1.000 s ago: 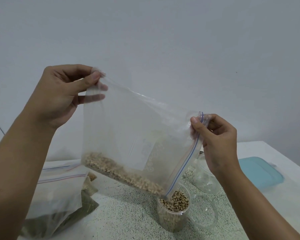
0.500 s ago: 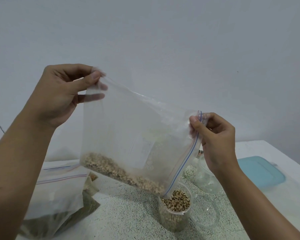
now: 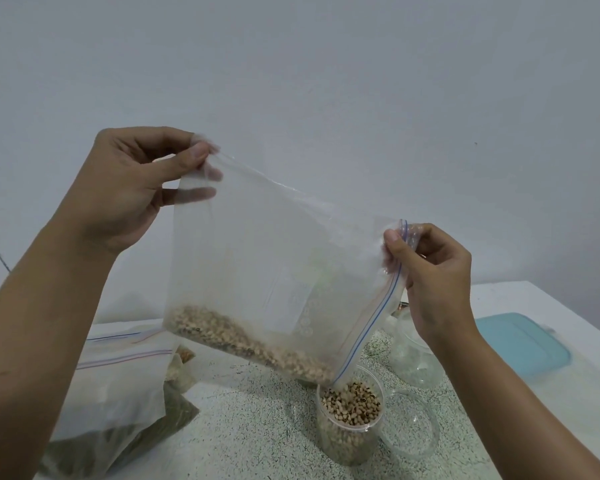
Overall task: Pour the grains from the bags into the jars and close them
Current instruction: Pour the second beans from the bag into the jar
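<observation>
Head view looks down on a clear zip bag held up in mid-frame over a speckled desk. The left hand, at upper left of the frame, has its grip closed on the bag's upper corner, thumb in front and fingers behind the plastic. The right hand, at centre right, has its grip pinched narrow on the corner where the blue-and-red zip strip begins. The bag hangs tilted, with its left corner higher. The zip edge slants down to the left from the right hand to the bag's lowest corner.

Black-eyed peas lie in a band along the bag's lower edge, sloping towards that lowest corner. The corner sits right over the mouth of a clear plastic jar standing on the desk at lower centre. This jar is filled almost to the rim with peas.

Just right of the jar is a clear round plastic piece; whether it is a lid or an empty jar I cannot tell. Behind it, partly hidden by the right wrist, stands another clear container. A teal lid lies at right. At lower left, more zip bags are piled, the bottom one holding greenish grains. A plain pale wall fills the upper frame.
</observation>
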`<state>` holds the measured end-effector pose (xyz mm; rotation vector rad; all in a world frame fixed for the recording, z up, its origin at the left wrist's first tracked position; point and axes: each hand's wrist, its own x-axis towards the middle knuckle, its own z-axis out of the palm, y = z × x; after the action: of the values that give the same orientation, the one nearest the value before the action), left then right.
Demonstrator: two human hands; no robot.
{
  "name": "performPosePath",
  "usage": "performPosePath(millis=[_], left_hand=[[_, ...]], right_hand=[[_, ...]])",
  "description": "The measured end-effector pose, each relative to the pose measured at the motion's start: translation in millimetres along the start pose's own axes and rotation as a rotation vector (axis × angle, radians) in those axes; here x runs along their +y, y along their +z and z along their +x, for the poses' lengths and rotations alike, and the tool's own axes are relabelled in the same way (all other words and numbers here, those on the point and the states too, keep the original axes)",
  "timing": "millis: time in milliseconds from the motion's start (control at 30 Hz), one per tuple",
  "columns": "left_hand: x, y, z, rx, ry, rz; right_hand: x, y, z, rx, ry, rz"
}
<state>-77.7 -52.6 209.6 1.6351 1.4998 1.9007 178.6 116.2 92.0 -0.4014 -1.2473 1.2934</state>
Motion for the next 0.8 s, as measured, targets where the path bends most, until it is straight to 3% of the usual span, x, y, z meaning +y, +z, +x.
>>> performPosePath(millis=[800], left_hand=[[2, 23, -4, -0.057, -0.023, -0.033]], right_hand=[[7, -20, -2, 0.059, 0.003, -0.02]])
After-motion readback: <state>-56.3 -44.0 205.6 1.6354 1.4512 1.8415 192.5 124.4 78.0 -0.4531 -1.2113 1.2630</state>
